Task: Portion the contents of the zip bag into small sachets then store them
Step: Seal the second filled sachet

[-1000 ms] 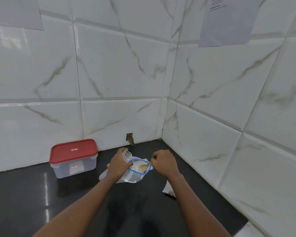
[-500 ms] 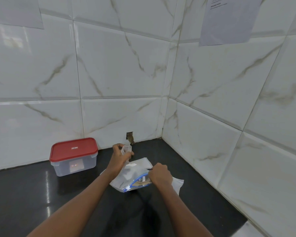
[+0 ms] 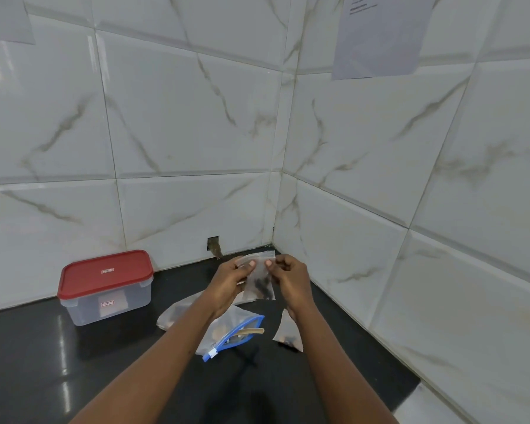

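Sachet (image 3: 259, 284): held in the air above and behind the zip bag (image 3: 227, 333), upright, with dark contents in its lower half. The left hand (image 3: 227, 283) and right hand (image 3: 292, 281) each pinch its top edge between thumb and forefinger, the thumb tips close together on the near face. The remaining fingers of both hands are curled. Whether the top seal is closed cannot be told.

Count: two sachets, one held and a second sachet (image 3: 288, 332) lying flat just right of the zip bag. One zip bag, on its side, with a blue zip strip. One spoon (image 3: 251, 332), its handle sticking out of the zip bag's mouth. One clear container (image 3: 106, 289) with a red lid, closed, well left of the zip bag.

Surface: glossy black counter (image 3: 74, 377). Behind and right of the zip bag, white marble-pattern wall tiles (image 3: 196, 117) meet in a corner. Two paper sheets are fixed to the tiles, one (image 3: 380, 35) high on the right wall.
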The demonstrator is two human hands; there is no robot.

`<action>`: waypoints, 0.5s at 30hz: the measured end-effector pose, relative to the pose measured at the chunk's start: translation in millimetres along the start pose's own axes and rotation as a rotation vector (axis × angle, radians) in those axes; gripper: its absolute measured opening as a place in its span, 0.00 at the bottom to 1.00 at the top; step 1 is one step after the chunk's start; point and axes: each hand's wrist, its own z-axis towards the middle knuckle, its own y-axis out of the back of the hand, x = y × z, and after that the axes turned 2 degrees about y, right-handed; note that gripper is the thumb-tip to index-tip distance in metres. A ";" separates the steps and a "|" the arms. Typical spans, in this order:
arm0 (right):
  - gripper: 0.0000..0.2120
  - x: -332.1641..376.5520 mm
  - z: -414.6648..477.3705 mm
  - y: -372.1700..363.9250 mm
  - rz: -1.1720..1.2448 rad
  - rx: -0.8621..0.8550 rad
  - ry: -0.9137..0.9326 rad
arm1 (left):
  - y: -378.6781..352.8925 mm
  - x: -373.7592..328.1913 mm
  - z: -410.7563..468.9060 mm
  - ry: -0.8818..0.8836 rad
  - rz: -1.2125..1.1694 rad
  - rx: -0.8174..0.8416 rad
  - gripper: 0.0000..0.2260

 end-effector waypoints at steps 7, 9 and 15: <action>0.05 -2.2 3.0 27.5 -0.018 -0.047 -0.027 | -10.7 4.5 11.6 -0.119 0.406 -0.266 0.04; 0.07 -2.3 4.4 32.7 -0.078 -0.072 0.005 | -20.0 4.6 11.7 -0.139 0.419 -0.289 0.08; 0.15 0.1 3.7 44.9 -0.114 -0.166 0.075 | -39.6 4.5 17.0 -0.228 0.418 -0.404 0.09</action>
